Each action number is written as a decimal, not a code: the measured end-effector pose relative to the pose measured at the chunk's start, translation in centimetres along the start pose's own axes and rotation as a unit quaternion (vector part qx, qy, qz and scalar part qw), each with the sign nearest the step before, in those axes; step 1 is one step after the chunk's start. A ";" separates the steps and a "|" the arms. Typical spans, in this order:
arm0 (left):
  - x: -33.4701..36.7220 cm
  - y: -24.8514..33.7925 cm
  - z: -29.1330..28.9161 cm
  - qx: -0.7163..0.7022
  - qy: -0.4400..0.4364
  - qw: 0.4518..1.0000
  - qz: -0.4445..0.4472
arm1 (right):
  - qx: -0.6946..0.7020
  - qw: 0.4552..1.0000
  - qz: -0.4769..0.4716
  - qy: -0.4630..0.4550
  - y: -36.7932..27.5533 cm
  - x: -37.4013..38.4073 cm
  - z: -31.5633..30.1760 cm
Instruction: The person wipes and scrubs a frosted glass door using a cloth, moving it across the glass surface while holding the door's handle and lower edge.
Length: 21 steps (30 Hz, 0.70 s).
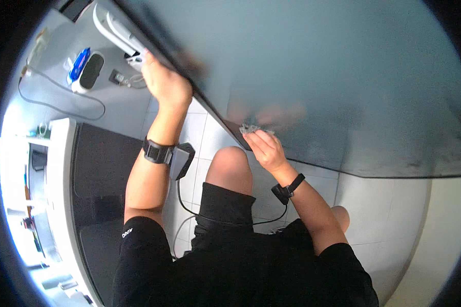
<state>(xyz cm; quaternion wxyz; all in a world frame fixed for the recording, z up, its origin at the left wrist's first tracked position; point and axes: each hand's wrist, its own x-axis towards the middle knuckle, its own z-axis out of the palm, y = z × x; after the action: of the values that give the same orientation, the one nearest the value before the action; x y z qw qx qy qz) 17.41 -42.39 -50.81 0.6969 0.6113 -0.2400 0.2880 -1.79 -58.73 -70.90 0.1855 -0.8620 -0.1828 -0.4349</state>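
A large dark glossy screen (pixel 312 66) with a thin dark frame fills the upper right and reflects my hands. My left hand (pixel 166 84) is closed round its left edge, next to a white curved bracket (pixel 119 33); its fingertips are partly hidden. My right hand (pixel 265 149) pinches a crumpled grey cloth (pixel 249 129) and presses it to the screen near the lower left corner. Faint smudges show along the screen's bottom edge.
Left of the screen, a grey surface (pixel 110 110) bears a white-and-dark oval device (pixel 91 71), a blue packet (pixel 79 64) and a thin cable (pixel 56 106). Below it stands a dark panel with a white edge (pixel 61 169). Black cables (pixel 185 205) hang from my wrist devices over the tiled floor (pixel 374 210).
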 end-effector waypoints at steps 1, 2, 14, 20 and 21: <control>0.3 0.4 0.1 0.062 0.013 0.998 -0.006 | 0.005 1.000 0.015 -0.026 0.1 -1.5 1.2; -0.4 0.9 0.6 -0.121 0.011 0.990 -0.078 | 0.012 0.999 0.033 -0.028 -0.1 -2.5 1.9; -0.2 0.8 -0.2 0.392 0.033 0.863 0.316 | -0.075 0.995 -0.016 0.056 -1.9 5.9 -0.8; -1.9 1.4 0.1 0.345 -0.025 0.929 0.130 | -0.050 0.986 -0.048 -0.152 -2.3 -0.8 3.3; -2.0 1.6 -0.1 0.345 -0.027 0.926 0.152 | -0.036 0.991 -0.049 -0.120 -2.3 -0.6 3.2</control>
<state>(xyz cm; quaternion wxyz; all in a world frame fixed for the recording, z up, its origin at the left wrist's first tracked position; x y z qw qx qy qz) 14.90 -42.38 -51.03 0.3842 0.7773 -0.2348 0.4393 -1.07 -55.28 -72.79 0.1091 -0.9041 -0.2303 -0.3431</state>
